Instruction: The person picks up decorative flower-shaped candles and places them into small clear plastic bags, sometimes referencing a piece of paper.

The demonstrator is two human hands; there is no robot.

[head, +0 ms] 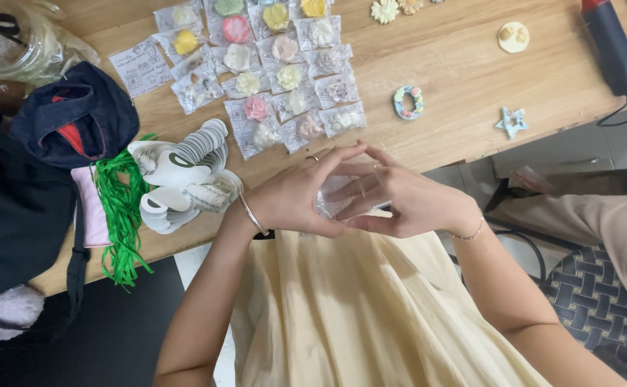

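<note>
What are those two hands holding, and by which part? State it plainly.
A small clear plastic bag is held between both hands: the left hand grips its left side, the right hand its right side and top. Whether anything is inside cannot be told.

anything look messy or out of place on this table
Mostly tidy. The packaged flower pieces lie in neat rows, but the green ribbon bundle spills over the table edge, and the paper tags are fanned loosely. Both hands hold a clear bag.

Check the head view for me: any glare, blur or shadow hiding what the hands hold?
Head view: even, soft light, no hard shadows; left hand and right hand sharp; the clear plastic pouch between them shows slight sheen, contents unreadable; frame edges bend slightly.
</note>
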